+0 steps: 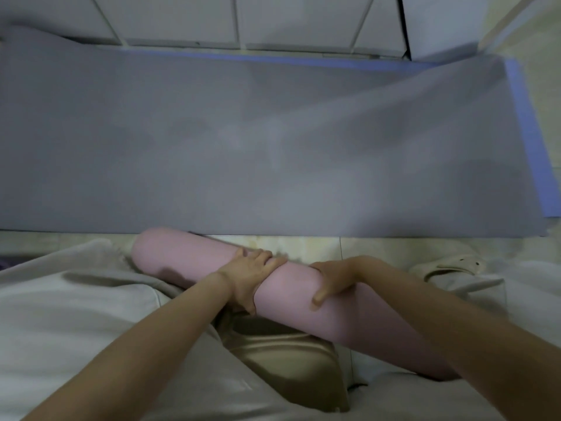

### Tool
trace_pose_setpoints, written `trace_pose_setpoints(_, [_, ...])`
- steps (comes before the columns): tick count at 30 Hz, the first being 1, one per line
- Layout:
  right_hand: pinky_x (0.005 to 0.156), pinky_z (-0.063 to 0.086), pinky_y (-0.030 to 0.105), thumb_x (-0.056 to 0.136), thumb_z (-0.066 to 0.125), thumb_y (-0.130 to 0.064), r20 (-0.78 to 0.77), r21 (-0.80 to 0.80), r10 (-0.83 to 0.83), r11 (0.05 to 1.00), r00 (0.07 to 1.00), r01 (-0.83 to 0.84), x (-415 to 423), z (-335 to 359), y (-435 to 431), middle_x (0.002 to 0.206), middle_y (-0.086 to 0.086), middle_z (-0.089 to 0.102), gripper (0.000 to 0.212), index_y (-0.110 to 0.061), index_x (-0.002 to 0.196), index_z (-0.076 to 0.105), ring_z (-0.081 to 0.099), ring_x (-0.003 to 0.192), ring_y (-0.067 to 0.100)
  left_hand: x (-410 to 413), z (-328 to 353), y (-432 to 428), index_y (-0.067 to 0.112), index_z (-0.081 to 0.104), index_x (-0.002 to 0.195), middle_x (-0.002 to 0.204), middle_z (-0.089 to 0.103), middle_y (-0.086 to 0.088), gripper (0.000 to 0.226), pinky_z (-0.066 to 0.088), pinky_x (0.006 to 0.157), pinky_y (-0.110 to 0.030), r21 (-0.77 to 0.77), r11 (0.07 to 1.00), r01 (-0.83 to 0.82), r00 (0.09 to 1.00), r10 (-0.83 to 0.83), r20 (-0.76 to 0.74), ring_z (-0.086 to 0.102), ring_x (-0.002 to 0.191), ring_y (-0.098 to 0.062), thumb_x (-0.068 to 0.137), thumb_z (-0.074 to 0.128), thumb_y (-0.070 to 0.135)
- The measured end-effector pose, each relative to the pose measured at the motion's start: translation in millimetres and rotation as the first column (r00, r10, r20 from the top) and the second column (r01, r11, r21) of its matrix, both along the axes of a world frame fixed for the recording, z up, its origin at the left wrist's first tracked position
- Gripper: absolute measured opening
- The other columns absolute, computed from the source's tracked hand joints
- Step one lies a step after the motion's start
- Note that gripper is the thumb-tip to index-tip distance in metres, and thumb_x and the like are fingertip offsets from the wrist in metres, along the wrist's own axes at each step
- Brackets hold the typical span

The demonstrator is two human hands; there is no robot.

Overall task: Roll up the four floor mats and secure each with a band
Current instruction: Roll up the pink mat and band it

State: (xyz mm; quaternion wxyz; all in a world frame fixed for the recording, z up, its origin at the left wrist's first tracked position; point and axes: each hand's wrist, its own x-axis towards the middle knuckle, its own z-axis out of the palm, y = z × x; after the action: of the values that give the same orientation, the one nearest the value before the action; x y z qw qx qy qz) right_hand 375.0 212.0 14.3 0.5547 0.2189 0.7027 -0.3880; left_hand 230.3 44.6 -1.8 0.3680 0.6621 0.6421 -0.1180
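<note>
A rolled-up pink mat (188, 256) lies slantwise across my lap, its far end up left, its near end down right under my right forearm. My left hand (250, 273) grips the roll near its middle, fingers over the top and thumb underneath. Just to the right, my right hand (332, 279) curls over the roll with the thumb pressing on its front. Beyond my knees a grey mat (273, 141) lies flat and unrolled on the floor, with a blue layer (529, 141) showing along its right and far edges. No band is visible.
I sit on the floor in light trousers (76, 314), with a shiny beige cushion or cloth (285, 357) between my legs. A pale slipper (452, 265) lies at right on the tiled floor. White cabinet fronts (273, 19) stand behind the grey mat.
</note>
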Motion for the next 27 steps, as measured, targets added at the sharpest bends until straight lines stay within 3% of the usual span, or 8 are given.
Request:
trace_pose_setpoints(4, [0.105, 0.038, 0.046, 0.057, 0.080, -0.057, -0.120, 0.181, 0.062, 0.983, 0.991, -0.040, 19, 3, -17, 0.144, 0.008, 0.033, 0.118, -0.019, 0.147, 0.016, 0.040, 0.128, 0.029, -3, -4, 13, 0.026, 0.015, 0.145, 0.139, 0.037, -0.005, 0.109, 0.032, 0.104, -0.045, -0.044, 0.999, 0.009, 0.999, -0.007, 0.031, 0.038, 0.128, -0.024, 0.061, 0.078, 0.053])
trace_pose_setpoints(7, [0.105, 0.035, 0.043, 0.059, 0.079, -0.058, -0.256, 0.451, 0.292, 0.879, 0.921, -0.153, 45, 9, -40, 0.143, 0.014, 0.030, 0.124, -0.013, 0.149, 0.005, 0.037, 0.127, 0.032, -3, -11, 24, 0.028, 0.018, 0.143, 0.138, 0.041, -0.005, 0.114, 0.036, 0.106, -0.045, -0.125, 0.992, 0.018, 0.998, -0.011, 0.058, 0.043, 0.127, -0.025, 0.053, 0.083, 0.055])
trace_pose_setpoints(9, [0.105, 0.033, 0.041, 0.061, 0.075, -0.060, -0.317, 0.540, 0.366, 0.828, 0.875, -0.150, 54, 6, -48, 0.144, 0.015, 0.029, 0.124, -0.011, 0.150, 0.002, 0.037, 0.127, 0.031, -1, -12, 31, 0.029, 0.018, 0.142, 0.139, 0.040, -0.004, 0.116, 0.035, 0.108, -0.042, -0.162, 0.987, 0.007, 0.998, 0.002, 0.056, 0.044, 0.127, -0.025, 0.049, 0.082, 0.056])
trace_pose_setpoints(13, [0.098, 0.039, 0.037, 0.061, 0.075, -0.059, -0.361, 0.497, 0.302, 0.863, 0.882, -0.092, 53, -4, -38, 0.139, 0.010, 0.038, 0.115, -0.014, 0.147, 0.014, 0.045, 0.120, 0.029, 5, -18, 30, 0.024, 0.011, 0.147, 0.147, 0.031, -0.008, 0.117, 0.028, 0.112, -0.040, -0.179, 0.984, -0.018, 0.999, 0.022, 0.024, 0.036, 0.133, -0.027, 0.057, 0.081, 0.051])
trace_pose_setpoints(20, [0.103, 0.039, 0.038, 0.061, 0.080, -0.054, -0.227, 0.342, 0.191, 0.934, 0.955, -0.106, 36, -12, -12, 0.144, 0.008, 0.039, 0.113, -0.016, 0.147, 0.017, 0.047, 0.124, 0.029, 56, -12, 15, 0.016, -0.006, 0.150, 0.155, 0.007, -0.012, 0.125, 0.004, 0.112, -0.064, -0.027, 0.998, -0.061, 0.998, 0.061, 0.021, 0.006, 0.143, -0.030, 0.064, 0.081, 0.041])
trace_pose_setpoints(27, [0.107, 0.036, 0.040, 0.063, 0.081, -0.050, -0.217, 0.274, 0.086, 0.961, 0.972, -0.024, 42, -20, -13, 0.148, 0.011, 0.031, 0.115, -0.014, 0.149, 0.012, 0.039, 0.130, 0.030, 61, -23, 20, 0.019, 0.002, 0.150, 0.147, 0.022, -0.012, 0.107, 0.022, 0.107, -0.053, 0.088, 0.996, -0.006, 0.998, 0.012, -0.067, 0.024, 0.133, -0.030, 0.073, 0.073, 0.038])
